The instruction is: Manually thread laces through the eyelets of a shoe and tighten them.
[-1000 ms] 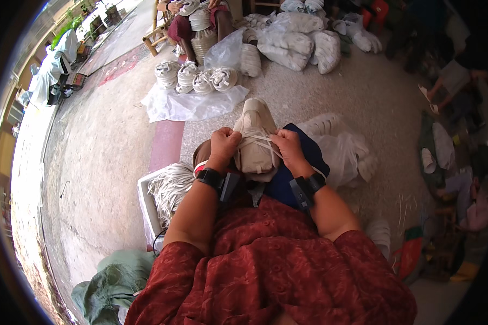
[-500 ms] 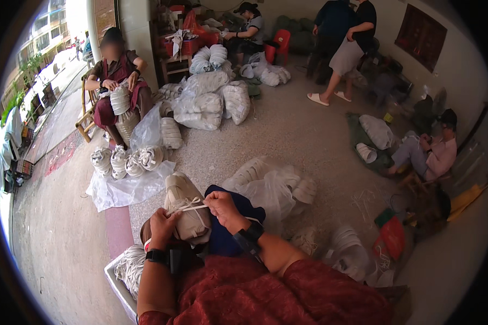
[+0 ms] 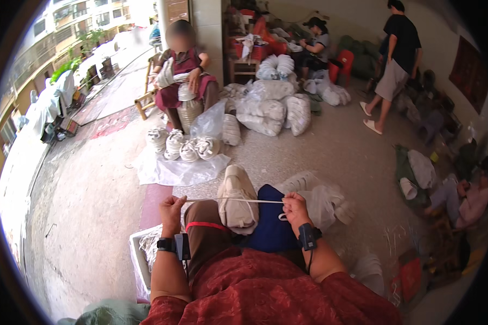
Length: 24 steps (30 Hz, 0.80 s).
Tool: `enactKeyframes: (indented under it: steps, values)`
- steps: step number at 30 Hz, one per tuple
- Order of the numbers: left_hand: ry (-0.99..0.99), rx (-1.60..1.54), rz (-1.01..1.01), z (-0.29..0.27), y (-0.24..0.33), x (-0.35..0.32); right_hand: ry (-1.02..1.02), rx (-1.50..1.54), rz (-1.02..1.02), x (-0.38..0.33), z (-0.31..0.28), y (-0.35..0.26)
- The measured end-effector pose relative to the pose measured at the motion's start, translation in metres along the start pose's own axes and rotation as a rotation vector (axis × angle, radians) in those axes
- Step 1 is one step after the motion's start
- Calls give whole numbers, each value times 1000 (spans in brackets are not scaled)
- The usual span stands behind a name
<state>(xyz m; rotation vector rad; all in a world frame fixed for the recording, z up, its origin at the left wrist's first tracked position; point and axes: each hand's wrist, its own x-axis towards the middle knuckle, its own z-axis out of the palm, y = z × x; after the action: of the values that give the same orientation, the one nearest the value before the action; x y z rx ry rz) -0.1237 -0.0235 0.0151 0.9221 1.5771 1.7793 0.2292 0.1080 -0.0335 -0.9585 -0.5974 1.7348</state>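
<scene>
A beige shoe (image 3: 238,216) rests on my lap, toe pointing away from me. A thin white shoelace (image 3: 268,202) is drawn into a straight line across its top, and a curve of lace shows lower on the shoe. My left hand (image 3: 172,214) pinches one end of the lace, left of the shoe. To the right, my right hand (image 3: 296,208) is closed on the other end, over a dark blue cloth (image 3: 271,233) on my right thigh. A red band (image 3: 206,224) crosses my left thigh.
By my left leg stands a white box (image 3: 136,254) of laces. Ahead, several pale shoes (image 3: 173,145) sit on a plastic sheet (image 3: 171,172); wrapped bundles (image 3: 260,111) lie farther back. A seated person (image 3: 187,81) handles shoes at the left. Another person (image 3: 398,54) stands at the back right.
My hands have moved apart to either side of the shoe, pulling the lace straight between them. My view has shifted left. The seated person at the left now holds a pale bundle higher.
</scene>
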Motion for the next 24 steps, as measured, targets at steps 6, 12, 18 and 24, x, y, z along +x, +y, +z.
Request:
enactKeyframes:
  steps: [6, 12, 18, 24]
  values:
    - [-197, 317, 104, -26, -35, -44, -277, -910, -517, -12, 4, -15]
    - [-273, 619, 142, -74, -7, -39, -561, -1386, -835, -47, 6, -64]
    - [-258, 764, 185, -169, 1, -52, -365, -1450, -807, -57, -68, -98]
    - [-80, 777, -168, -278, -4, -89, -6, -1442, -565, -49, -252, -117]
